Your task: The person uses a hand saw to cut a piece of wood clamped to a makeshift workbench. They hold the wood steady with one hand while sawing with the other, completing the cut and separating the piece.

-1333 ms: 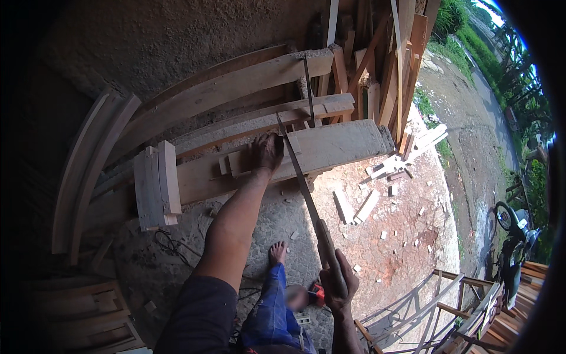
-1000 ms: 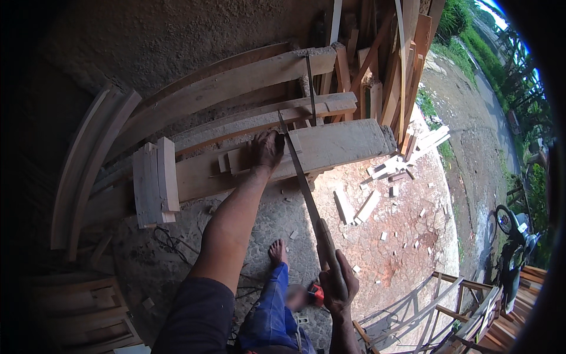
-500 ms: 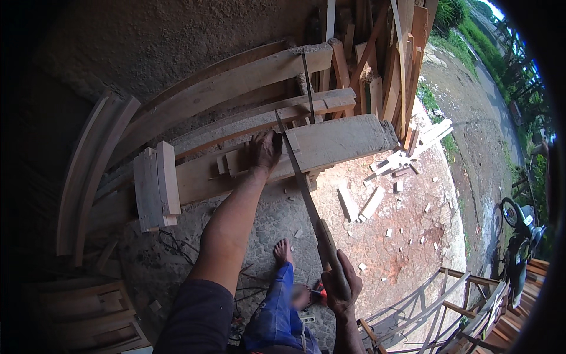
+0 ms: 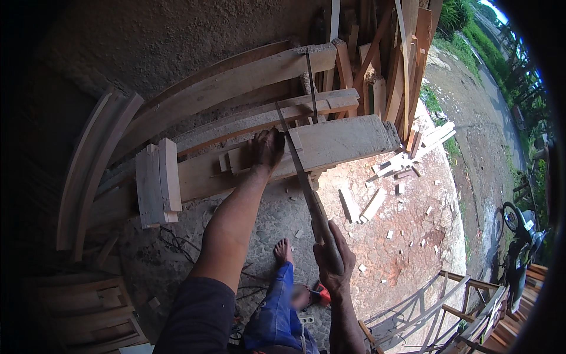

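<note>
My right hand (image 4: 335, 259) is closed around the wooden handle of a handsaw (image 4: 299, 168). The saw's long blade slants away from me, crossing the work just right of my left hand (image 4: 268, 148). That hand grips a short wooden piece (image 4: 240, 159) and presses it down on a thick plank (image 4: 348, 138); its fingertips are partly hidden in shadow. The blade lies against the wood close to my fingers. A small cut-off-like strip of wood (image 4: 296, 140) shows on the plank just right of the blade.
A bundle of short boards (image 4: 158, 183) lies across the plank at left. Long beams (image 4: 236, 82) run behind, and timber (image 4: 389, 76) leans on the far wall. Offcuts (image 4: 371, 205) litter the floor at right. A motorcycle (image 4: 522, 236) stands outside. A cable (image 4: 175, 243) lies below.
My right hand has pushed the saw forward, away from me, so its tip reaches farther past the plank. My left hand keeps its hold on the wooden piece.
</note>
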The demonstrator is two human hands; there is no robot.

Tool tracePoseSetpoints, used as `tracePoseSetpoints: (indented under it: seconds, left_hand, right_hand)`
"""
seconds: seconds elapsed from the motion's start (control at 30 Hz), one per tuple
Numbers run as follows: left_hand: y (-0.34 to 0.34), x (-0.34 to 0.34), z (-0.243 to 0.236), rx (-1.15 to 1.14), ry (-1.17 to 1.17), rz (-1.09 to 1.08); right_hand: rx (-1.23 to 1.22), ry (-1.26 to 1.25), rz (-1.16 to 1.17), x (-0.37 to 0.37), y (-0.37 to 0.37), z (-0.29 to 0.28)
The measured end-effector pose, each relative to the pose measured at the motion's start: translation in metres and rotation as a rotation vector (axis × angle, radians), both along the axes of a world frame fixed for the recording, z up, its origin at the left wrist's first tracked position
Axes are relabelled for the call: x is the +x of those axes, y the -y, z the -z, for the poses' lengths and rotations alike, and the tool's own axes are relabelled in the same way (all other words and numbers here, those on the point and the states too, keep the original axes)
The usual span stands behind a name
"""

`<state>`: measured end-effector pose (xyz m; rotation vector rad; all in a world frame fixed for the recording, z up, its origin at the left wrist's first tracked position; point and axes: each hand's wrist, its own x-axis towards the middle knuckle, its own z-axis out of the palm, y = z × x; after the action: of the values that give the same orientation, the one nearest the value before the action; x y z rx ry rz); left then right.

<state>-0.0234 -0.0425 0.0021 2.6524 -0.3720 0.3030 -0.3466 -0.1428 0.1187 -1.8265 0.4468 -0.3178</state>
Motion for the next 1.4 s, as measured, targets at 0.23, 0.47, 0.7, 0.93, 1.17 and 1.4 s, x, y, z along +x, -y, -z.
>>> tracePoseSetpoints:
  seconds: [0.23, 0.47, 0.7, 0.93, 1.17, 1.4]
  left_hand:
    - [-0.01, 0.001, 0.003, 0.011, 0.032, 0.012]
    - [0.0, 0.0, -0.001, -0.016, 0.001, 0.019]
    - [-0.007, 0.001, 0.006, -0.03, 0.123, 0.044]
    - [-0.005, 0.006, 0.014, -0.018, 0.071, 0.046]
    - [-0.005, 0.008, 0.01, -0.047, 0.096, 0.023]
    - [-0.005, 0.005, 0.01, -0.034, 0.06, 0.031]
  right_hand:
    - [-0.253, -0.026, -0.022, -0.08, 0.001, -0.004]
    - [-0.048, 0.003, 0.015, 0.006, -0.001, 0.0]
    - [-0.283, 0.019, -0.002, -0.073, -0.003, 0.017]
    - [-0.118, 0.003, 0.002, -0.009, -0.004, 0.012]
    - [-0.196, -0.005, 0.013, -0.033, -0.006, 0.031]
    - [-0.226, 0.002, 0.004, -0.071, -0.007, 0.035]
